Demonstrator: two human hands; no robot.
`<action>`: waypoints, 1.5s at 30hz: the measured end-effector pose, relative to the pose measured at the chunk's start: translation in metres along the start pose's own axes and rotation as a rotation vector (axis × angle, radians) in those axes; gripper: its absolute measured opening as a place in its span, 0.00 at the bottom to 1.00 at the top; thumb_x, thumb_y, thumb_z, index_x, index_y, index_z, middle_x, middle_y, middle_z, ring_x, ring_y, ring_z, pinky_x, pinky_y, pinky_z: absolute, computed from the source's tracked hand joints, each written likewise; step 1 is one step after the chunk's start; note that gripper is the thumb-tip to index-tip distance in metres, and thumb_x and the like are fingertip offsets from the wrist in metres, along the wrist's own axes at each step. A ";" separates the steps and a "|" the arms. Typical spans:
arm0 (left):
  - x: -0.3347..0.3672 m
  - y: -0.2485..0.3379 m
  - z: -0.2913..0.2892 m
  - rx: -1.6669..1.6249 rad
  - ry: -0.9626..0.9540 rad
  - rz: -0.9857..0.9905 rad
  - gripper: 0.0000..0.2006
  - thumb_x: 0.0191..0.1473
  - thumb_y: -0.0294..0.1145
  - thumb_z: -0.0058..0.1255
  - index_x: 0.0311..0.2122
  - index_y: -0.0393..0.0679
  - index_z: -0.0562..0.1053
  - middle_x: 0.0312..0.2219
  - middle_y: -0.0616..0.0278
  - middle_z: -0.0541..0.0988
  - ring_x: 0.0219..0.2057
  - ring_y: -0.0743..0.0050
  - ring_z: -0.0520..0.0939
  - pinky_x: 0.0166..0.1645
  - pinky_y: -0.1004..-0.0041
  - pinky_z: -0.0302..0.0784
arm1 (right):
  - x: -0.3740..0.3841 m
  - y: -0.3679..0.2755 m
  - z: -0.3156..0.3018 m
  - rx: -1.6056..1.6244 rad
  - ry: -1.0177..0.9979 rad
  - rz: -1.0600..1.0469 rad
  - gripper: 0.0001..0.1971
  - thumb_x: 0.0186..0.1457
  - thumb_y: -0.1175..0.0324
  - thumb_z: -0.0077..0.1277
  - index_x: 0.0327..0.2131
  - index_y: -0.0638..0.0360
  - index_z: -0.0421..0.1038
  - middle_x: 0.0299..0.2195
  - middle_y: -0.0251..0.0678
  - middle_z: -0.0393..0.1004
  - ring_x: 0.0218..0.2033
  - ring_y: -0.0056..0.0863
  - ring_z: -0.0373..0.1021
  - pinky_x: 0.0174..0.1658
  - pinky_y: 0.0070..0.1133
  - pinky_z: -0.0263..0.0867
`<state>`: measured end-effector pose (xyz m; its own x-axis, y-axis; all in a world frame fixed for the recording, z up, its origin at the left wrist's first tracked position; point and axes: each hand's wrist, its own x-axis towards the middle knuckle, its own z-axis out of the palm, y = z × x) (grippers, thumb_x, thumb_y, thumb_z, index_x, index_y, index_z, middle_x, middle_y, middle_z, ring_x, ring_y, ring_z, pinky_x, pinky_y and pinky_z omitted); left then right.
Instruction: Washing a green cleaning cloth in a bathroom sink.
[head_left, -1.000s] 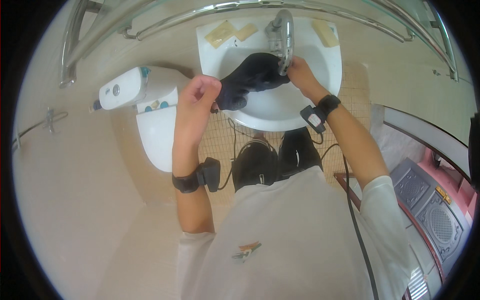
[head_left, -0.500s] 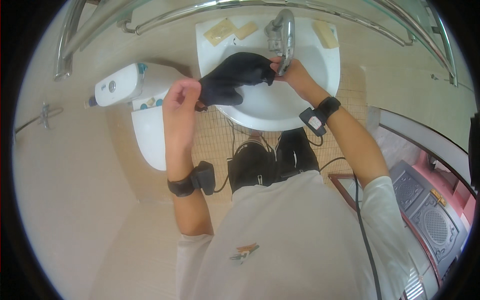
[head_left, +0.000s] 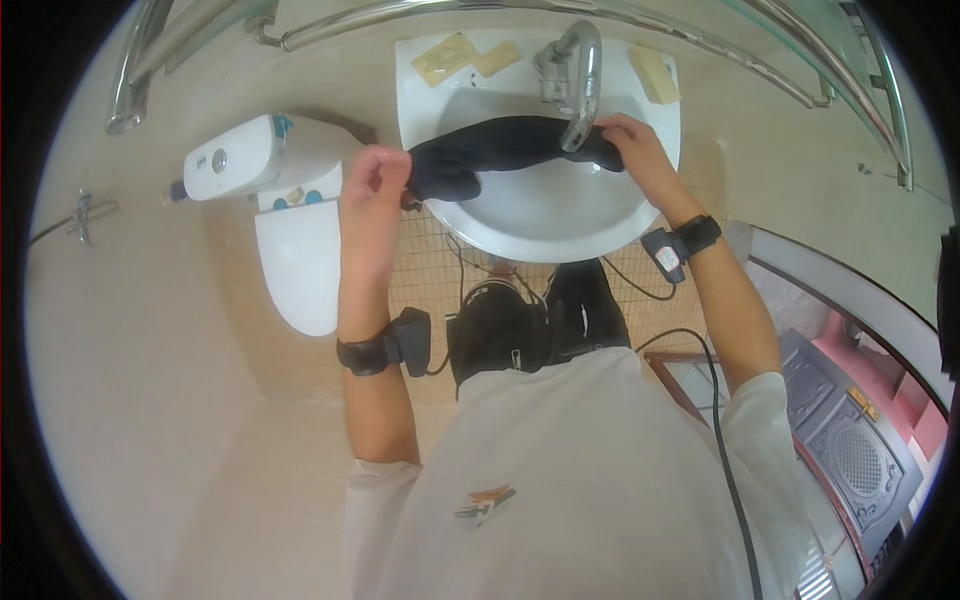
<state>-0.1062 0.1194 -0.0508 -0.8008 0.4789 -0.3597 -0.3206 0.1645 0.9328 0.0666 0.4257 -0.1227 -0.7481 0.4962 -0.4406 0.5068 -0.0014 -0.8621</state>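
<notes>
A dark cloth point(head_left: 500, 152) is stretched across the white basin point(head_left: 540, 215), just under the spout of the chrome tap point(head_left: 575, 75), with one end in each of the person's hands. The left hand point(head_left: 372, 185) is closed into a fist on the bunched end of the cloth at the basin's left rim, and the right hand point(head_left: 632, 145) is curled around the other end, right of the tap and over the bowl. The cloth looks rolled or twisted along its length, sagging a little toward the left end, so this reads as wringing or rinsing that is under way rather than finished; whether water runs from the tap cannot be told. The cloth has not left the basin, so lifting it clear and putting it somewhere is presumably left to do. Behind the tap, on the basin's back ledge, lie flat yellowish bars point(head_left: 445, 60) that look like soap. Left of the basin stands a white toilet point(head_left: 290, 225).
</notes>
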 end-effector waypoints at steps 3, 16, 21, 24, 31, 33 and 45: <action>0.006 -0.016 0.001 0.113 -0.046 0.059 0.06 0.65 0.33 0.49 0.37 0.44 0.74 0.31 0.73 0.75 0.30 0.84 0.71 0.37 0.78 0.67 | -0.006 0.002 -0.014 0.069 0.040 0.048 0.11 0.61 0.69 0.45 0.41 0.64 0.74 0.29 0.27 0.72 0.31 0.15 0.65 0.36 0.16 0.63; -0.006 -0.074 0.011 0.984 -0.344 0.267 0.05 0.58 0.30 0.54 0.37 0.41 0.73 0.32 0.55 0.80 0.34 0.48 0.80 0.38 0.59 0.75 | -0.066 0.059 -0.003 -0.755 -0.453 -0.286 0.07 0.54 0.74 0.49 0.37 0.62 0.73 0.38 0.45 0.75 0.43 0.48 0.71 0.46 0.35 0.68; -0.003 -0.089 0.003 0.974 -0.374 0.267 0.06 0.55 0.28 0.55 0.37 0.42 0.72 0.33 0.55 0.78 0.37 0.46 0.79 0.41 0.56 0.74 | -0.070 0.054 -0.012 -0.788 -0.391 -0.285 0.08 0.55 0.75 0.48 0.38 0.63 0.73 0.39 0.46 0.75 0.41 0.47 0.72 0.45 0.36 0.69; 0.001 -0.089 0.004 1.027 -0.381 0.321 0.08 0.53 0.26 0.55 0.38 0.42 0.71 0.34 0.55 0.78 0.37 0.46 0.79 0.42 0.56 0.74 | -0.070 0.042 -0.022 -0.680 -0.266 -0.257 0.08 0.57 0.75 0.48 0.40 0.64 0.73 0.39 0.46 0.76 0.39 0.45 0.73 0.44 0.33 0.70; 0.017 -0.079 0.031 0.992 -0.361 0.394 0.08 0.52 0.25 0.54 0.39 0.44 0.71 0.34 0.56 0.78 0.38 0.48 0.80 0.42 0.56 0.75 | -0.068 0.001 -0.056 -0.491 0.064 -0.180 0.08 0.63 0.72 0.47 0.43 0.63 0.73 0.36 0.39 0.75 0.36 0.30 0.74 0.41 0.24 0.71; 0.026 -0.077 0.046 0.865 -0.300 0.464 0.08 0.51 0.24 0.53 0.38 0.44 0.72 0.34 0.57 0.77 0.37 0.50 0.80 0.41 0.56 0.75 | -0.070 -0.012 -0.068 -0.465 0.108 -0.154 0.08 0.64 0.72 0.48 0.44 0.62 0.73 0.37 0.37 0.76 0.36 0.26 0.73 0.41 0.23 0.71; 0.059 -0.095 0.116 0.781 -0.395 0.607 0.08 0.49 0.20 0.53 0.35 0.44 0.73 0.33 0.60 0.77 0.38 0.54 0.78 0.42 0.59 0.74 | -0.093 -0.003 -0.080 -0.482 0.067 -0.223 0.08 0.63 0.76 0.46 0.43 0.61 0.74 0.48 0.42 0.69 0.48 0.36 0.70 0.50 0.25 0.68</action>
<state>-0.0640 0.2316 -0.1585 -0.4517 0.8893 0.0717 0.6030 0.2450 0.7592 0.1690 0.4489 -0.0587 -0.8392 0.4930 -0.2294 0.4895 0.5014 -0.7134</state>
